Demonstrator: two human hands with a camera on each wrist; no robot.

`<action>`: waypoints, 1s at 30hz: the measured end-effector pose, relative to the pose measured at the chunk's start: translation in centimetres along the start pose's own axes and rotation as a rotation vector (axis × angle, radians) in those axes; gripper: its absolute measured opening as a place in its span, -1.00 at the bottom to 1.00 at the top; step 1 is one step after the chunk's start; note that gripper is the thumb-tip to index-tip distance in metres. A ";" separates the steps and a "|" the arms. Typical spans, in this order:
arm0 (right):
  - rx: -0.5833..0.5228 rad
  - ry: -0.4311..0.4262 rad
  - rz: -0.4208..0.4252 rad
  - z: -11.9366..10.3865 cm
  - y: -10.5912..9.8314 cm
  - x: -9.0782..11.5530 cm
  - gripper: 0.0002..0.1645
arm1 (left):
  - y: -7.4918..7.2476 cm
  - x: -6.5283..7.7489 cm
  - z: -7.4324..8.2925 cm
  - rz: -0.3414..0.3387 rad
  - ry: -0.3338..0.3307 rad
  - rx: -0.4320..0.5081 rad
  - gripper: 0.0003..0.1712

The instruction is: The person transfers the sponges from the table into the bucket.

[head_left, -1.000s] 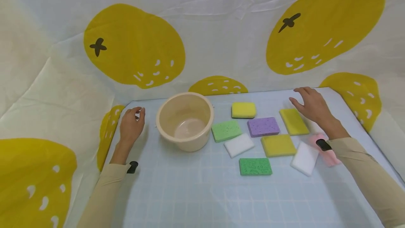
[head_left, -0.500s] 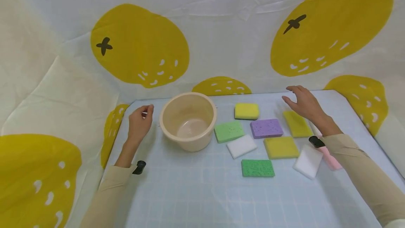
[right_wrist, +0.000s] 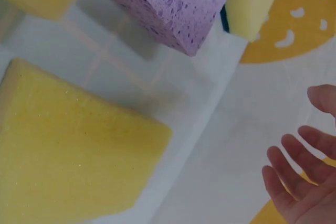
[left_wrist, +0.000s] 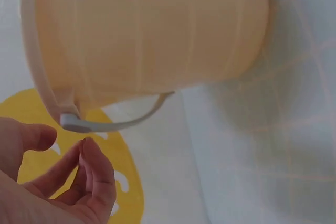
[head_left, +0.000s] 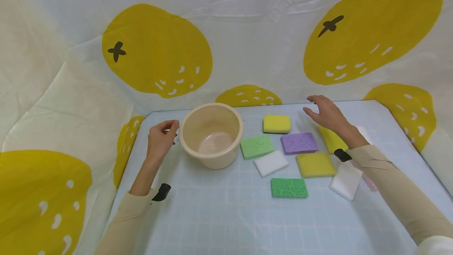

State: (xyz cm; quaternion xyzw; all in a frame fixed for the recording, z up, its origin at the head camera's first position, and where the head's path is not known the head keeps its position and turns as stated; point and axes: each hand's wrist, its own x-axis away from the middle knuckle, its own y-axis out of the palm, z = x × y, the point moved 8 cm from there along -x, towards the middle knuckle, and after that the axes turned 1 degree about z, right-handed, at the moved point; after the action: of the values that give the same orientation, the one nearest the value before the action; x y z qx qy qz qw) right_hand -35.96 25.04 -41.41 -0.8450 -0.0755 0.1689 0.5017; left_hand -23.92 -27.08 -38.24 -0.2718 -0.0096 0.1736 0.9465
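My left hand (head_left: 161, 139) is just left of a beige bucket (head_left: 216, 163), fingers loosely bent and holding nothing. In the left wrist view, thumb and fingertips are apart from each other, right beside the bucket's grey handle (left_wrist: 123, 126) where it meets the rim. My right hand (head_left: 327, 116) hovers at the back right with spread, relaxed fingers and nothing in them. Nearest to it are a yellow sponge (head_left: 330, 137), partly hidden by the forearm, a purple sponge (head_left: 299, 143) and a yellow sponge with a dark underside (head_left: 276, 123).
Between and in front lie a light green sponge (head_left: 256, 146), a white one (head_left: 270, 163), a dark yellow one (head_left: 316, 165) and a green one (head_left: 289, 187). Another white sponge (head_left: 346, 181) and a pink piece (head_left: 369, 182) lie by the right sleeve. Fruit-printed cloth walls the table's back.
My left hand has moved right, up to the bucket's rim. My right hand has drifted left over the table's back. The view has turned slightly; bucket and sponges stay in place.
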 end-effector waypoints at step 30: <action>-0.056 -0.156 -0.293 -2.8 6.4 -2.5 -0.48 | 1.4 0.4 -0.1 -0.246 -0.186 0.179 -0.48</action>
State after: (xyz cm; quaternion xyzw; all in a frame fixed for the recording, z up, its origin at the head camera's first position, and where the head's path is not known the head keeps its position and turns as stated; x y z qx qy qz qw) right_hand -37.54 18.88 -45.19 -0.8229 -0.2413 0.1568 0.4900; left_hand -23.97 -25.86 -39.07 -0.1658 -0.1145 0.0811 0.9761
